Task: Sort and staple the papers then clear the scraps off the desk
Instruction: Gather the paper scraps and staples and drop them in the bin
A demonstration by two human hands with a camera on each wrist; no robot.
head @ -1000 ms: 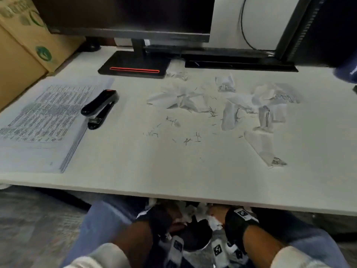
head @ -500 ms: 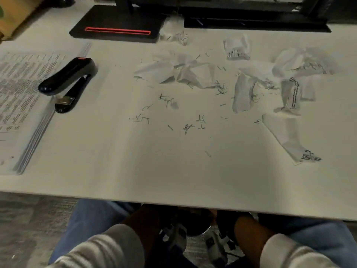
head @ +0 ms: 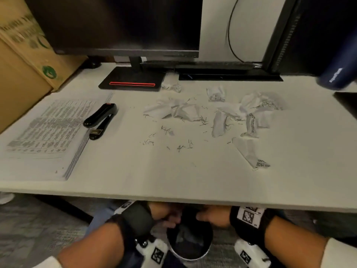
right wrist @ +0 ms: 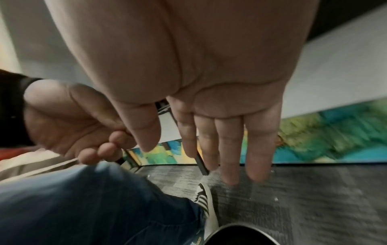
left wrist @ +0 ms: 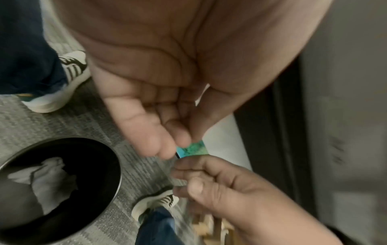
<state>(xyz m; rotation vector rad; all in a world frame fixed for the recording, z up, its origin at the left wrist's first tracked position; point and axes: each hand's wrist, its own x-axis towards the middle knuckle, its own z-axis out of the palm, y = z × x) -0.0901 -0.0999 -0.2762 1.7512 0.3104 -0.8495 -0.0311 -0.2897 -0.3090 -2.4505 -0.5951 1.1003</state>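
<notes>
Fingers (right wrist: 228, 149) of my right hand (right wrist: 178, 66) hang straight and my left hand's (left wrist: 167, 69) curl loosely, both empty over the bin (head: 190, 240) below the tabletop's (head: 173, 180) near edge, since scraps (head: 228, 115) wait mid-tabletop.

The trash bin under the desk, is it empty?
No. The bin holds crumpled white paper, seen from the left wrist.

Stack of printed papers (head: 44, 132) sits flat on the bench, up and left of the hands, with the black stapler (head: 100, 118) lying beside its right edge. Crumpled white scraps (head: 222, 115) and loose staples (head: 166, 140) are scattered straight ahead, some crumpled paper (left wrist: 48, 182) already in the round bin (head: 190, 238) below them.
</notes>
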